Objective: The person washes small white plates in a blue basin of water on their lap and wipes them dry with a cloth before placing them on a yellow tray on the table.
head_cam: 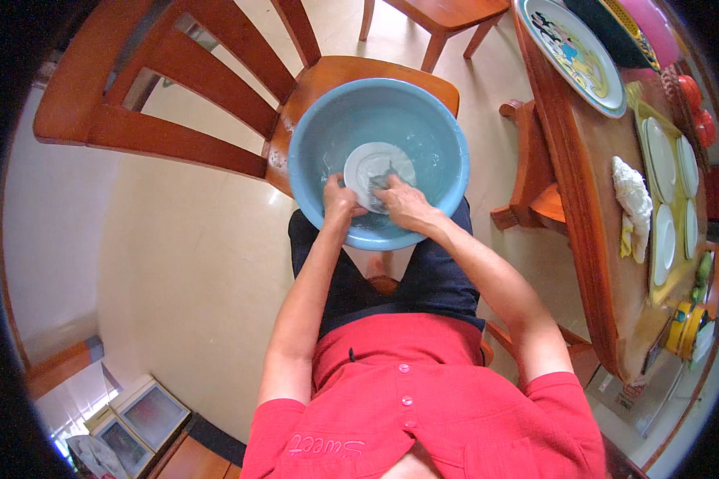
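A light blue plastic basin (378,241) holding water stands on the seat of a wooden chair (311,73), over my knees. My left hand (340,200) grips the near left edge of a white plate (358,163), which is tilted inside the basin. My right hand (406,205) presses a greyish cloth or scrubber (378,182) against the face of the plate. Its fingertips are partly hidden by the cloth, whose material I cannot make out.
At the right, a wooden table (575,173) bears a large cartoon-printed tray (575,54), a yellow tray (659,293) with several white dishes, a white cloth (632,191) and a yellow round container (686,329). Another wooden chair (446,15) stands beyond the basin.
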Demonstrator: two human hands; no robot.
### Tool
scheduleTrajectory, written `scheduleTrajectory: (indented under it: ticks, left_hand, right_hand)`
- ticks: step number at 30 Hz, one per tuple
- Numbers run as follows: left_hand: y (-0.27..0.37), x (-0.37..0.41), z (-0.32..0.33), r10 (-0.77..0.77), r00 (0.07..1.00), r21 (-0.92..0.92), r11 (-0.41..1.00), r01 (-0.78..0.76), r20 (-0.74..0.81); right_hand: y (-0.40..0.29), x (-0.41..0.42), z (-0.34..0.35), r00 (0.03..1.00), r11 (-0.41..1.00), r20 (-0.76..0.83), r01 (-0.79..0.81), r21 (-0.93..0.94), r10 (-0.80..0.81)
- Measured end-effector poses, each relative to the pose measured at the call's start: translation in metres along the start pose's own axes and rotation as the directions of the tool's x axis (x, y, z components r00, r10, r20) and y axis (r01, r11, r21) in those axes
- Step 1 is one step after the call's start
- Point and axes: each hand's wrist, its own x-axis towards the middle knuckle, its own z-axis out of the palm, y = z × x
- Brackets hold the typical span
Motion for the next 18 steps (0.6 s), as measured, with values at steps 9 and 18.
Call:
scheduleTrajectory:
  ticks: [9, 18]
  left_hand:
    - [0.011, -0.012, -0.002, 0.005, 0.994, -0.045, 0.999, 0.0, 0.107]
    - [-0.007, 0.007, -0.005, 0.049, 0.996, -0.086, 0.995, -0.042, 0.076]
  right_hand:
    - [0.033, 0.051, 0.005, 0.914, 0.974, -0.357, -0.223, -0.047, 0.192]
    - [-0.023, 0.02, 0.011, 0.983, 0.994, -0.151, 0.105, -0.003, -0.104]
